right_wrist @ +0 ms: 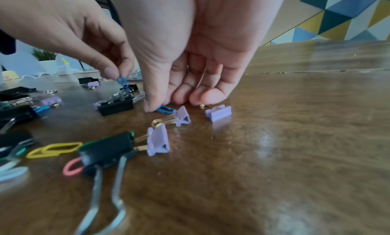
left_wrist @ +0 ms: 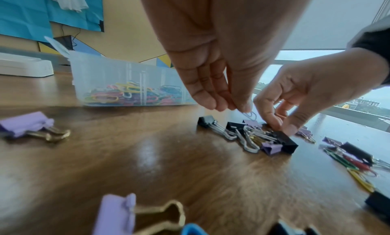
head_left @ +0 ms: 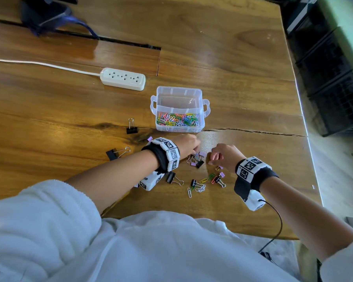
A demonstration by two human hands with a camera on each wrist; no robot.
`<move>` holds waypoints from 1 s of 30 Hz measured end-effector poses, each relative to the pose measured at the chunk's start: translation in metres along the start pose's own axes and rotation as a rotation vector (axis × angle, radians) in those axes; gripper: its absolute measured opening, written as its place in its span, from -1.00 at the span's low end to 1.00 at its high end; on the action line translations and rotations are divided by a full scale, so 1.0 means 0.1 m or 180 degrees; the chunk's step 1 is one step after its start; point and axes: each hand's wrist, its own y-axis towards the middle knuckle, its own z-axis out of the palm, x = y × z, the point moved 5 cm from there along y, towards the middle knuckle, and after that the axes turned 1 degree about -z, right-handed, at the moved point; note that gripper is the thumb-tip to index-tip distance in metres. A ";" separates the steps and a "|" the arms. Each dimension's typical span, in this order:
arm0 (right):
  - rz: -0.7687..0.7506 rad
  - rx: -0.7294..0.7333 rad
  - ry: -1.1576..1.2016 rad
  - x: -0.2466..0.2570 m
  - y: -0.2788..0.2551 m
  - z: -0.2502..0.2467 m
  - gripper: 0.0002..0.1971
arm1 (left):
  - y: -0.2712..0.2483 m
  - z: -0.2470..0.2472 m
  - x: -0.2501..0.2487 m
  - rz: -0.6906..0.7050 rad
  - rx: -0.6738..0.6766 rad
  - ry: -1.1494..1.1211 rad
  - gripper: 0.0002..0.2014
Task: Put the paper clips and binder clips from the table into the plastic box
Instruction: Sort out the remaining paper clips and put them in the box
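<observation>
left hand (right_wrist: 101, 55) pinching a blue paper clip (right_wrist: 122, 82), right hand (right_wrist: 190, 75) pinching another blue clip (right_wrist: 164, 109) on the bench (head_left: 232, 98) – binder clips (head_left: 196, 160) tangled between, plastic box (head_left: 179, 108) behind, power strip (head_left: 123, 78) further back

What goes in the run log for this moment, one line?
left hand: pinches blue paper clip | right hand: fingers on another blue clip on table | plastic box: holds paper clips | binder clips on table
</observation>
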 end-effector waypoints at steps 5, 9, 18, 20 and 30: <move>-0.0282 0.0258 -0.0071 0.06 -0.14 0.14 -0.86 | -0.07 -0.07 0.14 0.0042 -0.0143 0.0046 -0.73; -0.0478 0.0363 -0.0225 0.04 -0.29 0.20 -0.73 | -0.12 -0.16 0.24 0.0076 -0.0388 -0.0008 -0.77; -0.0710 0.0242 -0.0489 0.04 -0.40 0.26 -0.81 | -0.07 -0.58 0.45 -0.0118 -0.1004 -0.0047 -0.81; -0.0713 0.0321 -0.0544 0.05 -0.39 0.27 -0.83 | -0.05 -0.67 0.53 -0.0229 -0.1090 -0.0054 -0.82; -0.1046 0.0196 -0.1495 0.12 -0.44 0.36 -0.72 | -0.02 -0.77 0.96 -0.0970 -0.1001 0.0172 -0.78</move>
